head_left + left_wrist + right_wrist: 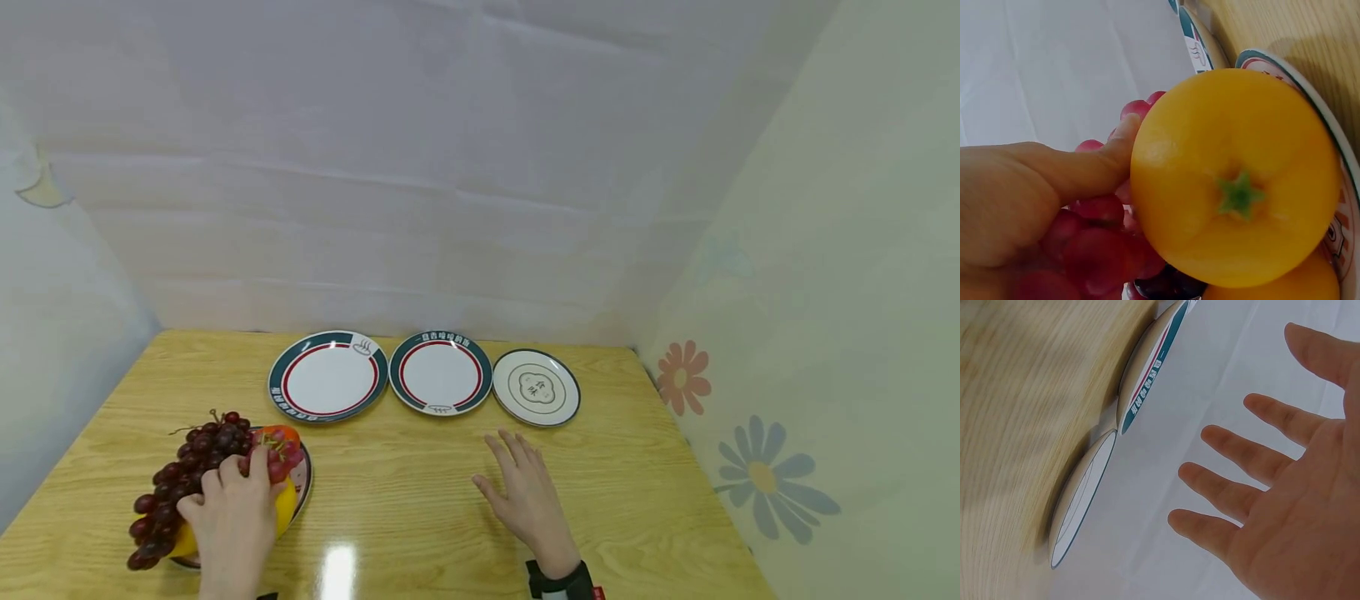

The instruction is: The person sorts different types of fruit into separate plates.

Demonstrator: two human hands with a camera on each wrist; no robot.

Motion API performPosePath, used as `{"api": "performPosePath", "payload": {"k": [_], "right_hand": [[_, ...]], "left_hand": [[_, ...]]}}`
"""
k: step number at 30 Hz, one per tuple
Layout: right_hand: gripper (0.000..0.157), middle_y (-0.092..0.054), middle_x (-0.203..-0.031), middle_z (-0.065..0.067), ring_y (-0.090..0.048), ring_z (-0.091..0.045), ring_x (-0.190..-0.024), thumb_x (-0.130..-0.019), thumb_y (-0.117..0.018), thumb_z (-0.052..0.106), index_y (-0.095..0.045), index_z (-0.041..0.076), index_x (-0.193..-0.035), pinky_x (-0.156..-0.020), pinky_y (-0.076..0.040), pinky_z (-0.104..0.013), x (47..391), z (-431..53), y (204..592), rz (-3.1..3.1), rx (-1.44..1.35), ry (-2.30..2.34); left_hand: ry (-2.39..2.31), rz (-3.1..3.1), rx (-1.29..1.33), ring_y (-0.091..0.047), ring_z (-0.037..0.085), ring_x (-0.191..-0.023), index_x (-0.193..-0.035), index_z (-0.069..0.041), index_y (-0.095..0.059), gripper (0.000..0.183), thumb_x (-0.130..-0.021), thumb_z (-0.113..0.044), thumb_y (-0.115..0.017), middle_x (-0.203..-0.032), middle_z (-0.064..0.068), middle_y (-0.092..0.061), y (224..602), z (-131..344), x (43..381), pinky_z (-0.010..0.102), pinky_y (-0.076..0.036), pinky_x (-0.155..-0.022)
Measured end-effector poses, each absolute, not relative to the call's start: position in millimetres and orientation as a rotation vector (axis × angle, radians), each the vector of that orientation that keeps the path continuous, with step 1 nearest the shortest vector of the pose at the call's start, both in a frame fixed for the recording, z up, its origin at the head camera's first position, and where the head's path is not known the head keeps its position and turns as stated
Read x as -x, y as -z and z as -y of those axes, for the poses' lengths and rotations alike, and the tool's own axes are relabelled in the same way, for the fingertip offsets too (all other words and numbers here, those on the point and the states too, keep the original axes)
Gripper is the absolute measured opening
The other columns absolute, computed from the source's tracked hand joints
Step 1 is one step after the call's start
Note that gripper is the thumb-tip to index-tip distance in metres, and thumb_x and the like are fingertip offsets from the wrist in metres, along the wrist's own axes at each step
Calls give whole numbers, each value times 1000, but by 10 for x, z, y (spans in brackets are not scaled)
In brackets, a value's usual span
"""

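Red grapes (279, 468) sit on the heaped fruit plate (308, 483), left side of the bench (405, 500). Green stem shows on top, toward the far side; long axis unreadable, the bunch partly hidden by the left hand (236, 517). Left grip: fingers curled over the bunch, thumb against it. Dark grapes (183, 475) alongside, long axis slanting from near left to far right, stem at the far end. Left wrist view alone shows the yellow fruit (1235, 137) with its star-shaped green calyx (1241, 195). Right hand (525, 500) holds nothing, fingers extended and apart; only its wrist view shows the palm.
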State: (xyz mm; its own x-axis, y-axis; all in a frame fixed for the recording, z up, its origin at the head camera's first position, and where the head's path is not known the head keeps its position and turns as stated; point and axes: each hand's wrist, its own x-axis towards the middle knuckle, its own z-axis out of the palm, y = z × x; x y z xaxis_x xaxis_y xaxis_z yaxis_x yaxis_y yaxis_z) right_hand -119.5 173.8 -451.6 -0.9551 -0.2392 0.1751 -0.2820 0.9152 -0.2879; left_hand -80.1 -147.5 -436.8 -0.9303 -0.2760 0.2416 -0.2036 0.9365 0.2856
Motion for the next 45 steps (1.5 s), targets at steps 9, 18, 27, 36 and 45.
{"api": "performPosePath", "payload": {"k": [9, 18, 27, 36, 45], "right_hand": [[56, -45, -138, -16, -38, -37, -128, -86, -62, 39, -47, 14, -134, -103, -35, -59, 1196, -1750, 4523, 2941, -407, -485], [54, -47, -137, -16, -38, -39, -128, -87, -62, 36, -48, 14, -134, -103, -35, -59, 1191, -1778, 4524, 2933, -403, -508], [53, -49, -134, -15, -40, -38, -127, -87, -62, 36, -49, 13, -132, -103, -36, -58, 1163, -1829, 4508, 2921, -393, -517], [50, -50, -133, -17, -42, -39, -125, -87, -63, 35, -52, 11, -130, -101, -37, -59, 1162, -1890, 4514, 2907, -377, -511], [51, -50, -134, -16, -41, -38, -125, -87, -62, 36, -51, 12, -131, -102, -35, -60, 1180, -1895, 4539, 2935, -379, -542]], "left_hand": [[330, 2870, -400, -46, 51, -82, -120, 0, -48, 44, -79, 3, -63, -96, 38, -54, 4324, 1457, 809, 63, -28, -69], [311, 2574, -228, -49, 50, -73, -116, 1, -52, 46, -74, 1, -71, -92, 37, -56, 4161, 1174, 939, 57, -33, -58], [538, 2635, -273, -50, 48, -81, -123, 2, -46, 47, -82, -9, -68, -99, 34, -55, 4143, 740, 1604, 57, -42, -67], [674, 2626, -370, -50, 53, -82, -122, 6, -44, 46, -86, -16, -62, -94, 37, -53, 4455, 797, 2323, 60, -42, -68], [780, 2670, -547, -43, 56, -96, -126, 16, -36, 52, -89, -16, -54, -107, 43, -47, 4738, 941, 2730, 65, -45, -77]]}}
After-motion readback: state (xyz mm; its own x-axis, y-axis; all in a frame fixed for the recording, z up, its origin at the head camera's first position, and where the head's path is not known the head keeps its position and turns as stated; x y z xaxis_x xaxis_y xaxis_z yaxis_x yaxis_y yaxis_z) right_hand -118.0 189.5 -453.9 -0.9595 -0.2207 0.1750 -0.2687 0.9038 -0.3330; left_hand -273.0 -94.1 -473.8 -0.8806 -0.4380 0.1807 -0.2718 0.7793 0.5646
